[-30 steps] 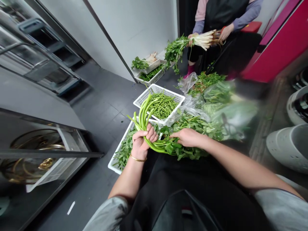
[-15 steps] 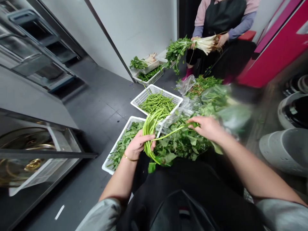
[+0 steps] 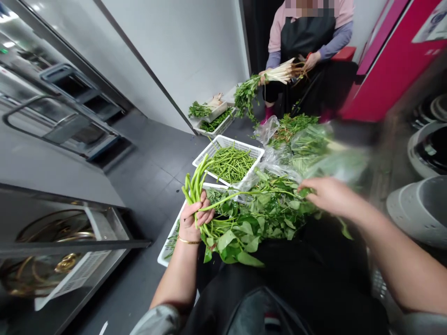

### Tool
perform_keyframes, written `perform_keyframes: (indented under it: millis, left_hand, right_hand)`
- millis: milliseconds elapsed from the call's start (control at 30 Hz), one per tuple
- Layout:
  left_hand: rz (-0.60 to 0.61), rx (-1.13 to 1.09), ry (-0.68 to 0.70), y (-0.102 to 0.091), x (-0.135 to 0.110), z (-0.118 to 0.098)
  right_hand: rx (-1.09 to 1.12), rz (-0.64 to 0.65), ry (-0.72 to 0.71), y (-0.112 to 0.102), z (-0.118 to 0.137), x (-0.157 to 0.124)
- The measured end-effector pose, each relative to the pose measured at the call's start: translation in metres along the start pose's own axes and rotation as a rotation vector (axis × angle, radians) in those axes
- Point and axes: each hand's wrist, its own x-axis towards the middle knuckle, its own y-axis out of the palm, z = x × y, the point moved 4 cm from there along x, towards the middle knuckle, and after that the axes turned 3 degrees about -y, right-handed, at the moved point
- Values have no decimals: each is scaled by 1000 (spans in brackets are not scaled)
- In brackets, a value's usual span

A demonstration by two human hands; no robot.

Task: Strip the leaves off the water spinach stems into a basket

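Bright green hollow stems (image 3: 195, 184) stand bunched in the left hand (image 3: 191, 222), fingers curled tight around them, with a thin gold bangle (image 3: 188, 241) on the wrist. Their lower ends run into a big heap of dark green leaves (image 3: 254, 228) lying over a white plastic mesh basket (image 3: 166, 255). The right hand (image 3: 331, 195) is out to the side, fingers pressed together at the tip of one long thin stem (image 3: 254, 191), though I can't tell whether they're actually pinching it.

Going by how things lie, a fair bit looks done: a second white mesh basket (image 3: 240, 143) is well filled with thin green stems. Plenty looks left, though, with clear plastic bags (image 3: 267, 131) of leafy greens piled alongside, blurry toward the right. Back by the wall, a small mesh basket (image 3: 214, 122) holds more greens. A seated person in a black apron (image 3: 307, 35) grips a white-stemmed leafy bunch (image 3: 275, 74) with both hands.
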Motion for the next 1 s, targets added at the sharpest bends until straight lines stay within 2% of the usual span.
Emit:
perform_keyframes:
  millis: [100,167,267,367,467,533,633,700,733,767,833,933,1000]
  left_hand:
    - [26,20,29,8,0,-2]
    - [35,34,33,13,-1,-3]
    - [78,53,13,18,-1,-3]
    - [64,66,5,16,-2,-3]
    - [-39,110,3,8,-3,0]
    - [-74,181,-38,6,-3,8]
    - [-81,247,-80,10,-2,21]
    - [-95,247,-54,11,-2,22]
    - [-102,253,-42,11,-3,21]
    - [-104,268,-34,10,-4,19]
    - [-86,320,-42,10,-6,15]
    - [-47,376,-43,13,-8,10]
    - [-36,393,-40,18,-8,9]
  right_hand:
    - [33,-17,-115,-7,36,0]
    - [36,-87,-154,-10,58,4]
    - [68,-137,-212,-3,83,19]
    - [187,-64,-343,12,91,38]
    - [434,-68,-442,20,81,44]
    - [622,-146,-354,23,61,41]
    - [829,-444,13,23,12,27]
    - [845,-650,255,16,-22,10]
    - [807,-684,317,11,-34,3]
    - [746,-652,324,5,-41,-2]
    - [584,-474,217,-7,-39,-6]
    - [381,-201,-28,-13,-1,1]
    - [265,-86,-172,-7,35,12]
